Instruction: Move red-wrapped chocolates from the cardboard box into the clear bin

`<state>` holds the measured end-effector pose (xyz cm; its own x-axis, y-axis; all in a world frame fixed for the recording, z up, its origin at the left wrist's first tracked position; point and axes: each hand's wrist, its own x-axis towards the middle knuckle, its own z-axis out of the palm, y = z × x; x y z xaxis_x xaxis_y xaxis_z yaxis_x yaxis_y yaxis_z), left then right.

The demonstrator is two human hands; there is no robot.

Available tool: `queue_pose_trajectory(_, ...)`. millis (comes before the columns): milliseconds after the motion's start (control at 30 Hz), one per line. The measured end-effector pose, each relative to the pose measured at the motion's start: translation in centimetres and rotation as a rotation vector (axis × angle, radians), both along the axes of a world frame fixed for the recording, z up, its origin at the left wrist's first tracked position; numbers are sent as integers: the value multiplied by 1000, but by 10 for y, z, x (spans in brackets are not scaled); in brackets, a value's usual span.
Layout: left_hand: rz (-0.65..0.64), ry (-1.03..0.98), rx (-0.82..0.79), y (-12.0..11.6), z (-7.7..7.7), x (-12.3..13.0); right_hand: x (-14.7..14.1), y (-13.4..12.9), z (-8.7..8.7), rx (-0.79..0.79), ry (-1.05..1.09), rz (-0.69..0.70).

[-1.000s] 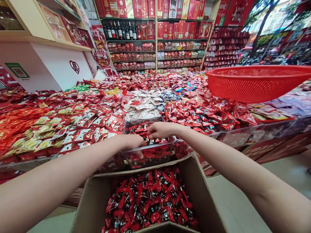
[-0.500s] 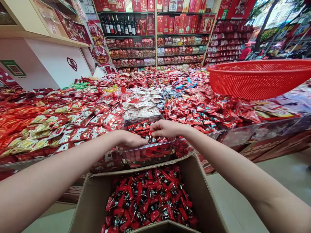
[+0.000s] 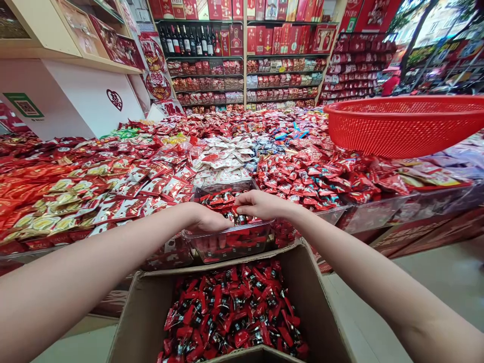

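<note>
A clear plastic bin holds small red-and-black wrapped candies, and both my hands are in it. My left hand reaches in at the left front, thumb stretched out along the top of the candies. Its fingers are apart from the thumb and show dimly through the front wall. From the right, my right hand bends over the candies with its fingertips pinched at a red wrapper. Below, in front of me, stands an open cardboard box with many of the same candies inside.
Packaged sweets are heaped left of the bin, white packets behind it, red ones to the right. A red mesh basket rests on the right heap. Stocked shelves line the back; a white cabinet stands left.
The view has shifted slightly, so everything sits a little lower and to the right. Both hands stay in the bin in nearly the same pose.
</note>
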<state>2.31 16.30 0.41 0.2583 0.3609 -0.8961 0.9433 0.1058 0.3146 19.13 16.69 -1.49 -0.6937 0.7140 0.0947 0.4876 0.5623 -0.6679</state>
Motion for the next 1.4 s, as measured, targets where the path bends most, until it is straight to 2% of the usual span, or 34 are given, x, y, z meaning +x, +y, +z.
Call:
queue_pose_trajectory(333, 34, -83, -53, -8, 5, -1, -1, -3, -2, 28, 87, -39)
queue_pose_trajectory(933, 50, -47, 51, -14, 11, -1, 0, -3, -2, 74, 92, -94)
queue_pose_trajectory(1233, 72, -153, -84, -4, 3, -1, -1, -7, -1, 77, 62, -89)
queue_pose_trajectory(1400, 108, -212, -69, 2, 1, -7, -1, -9, 0, 103, 51, -100)
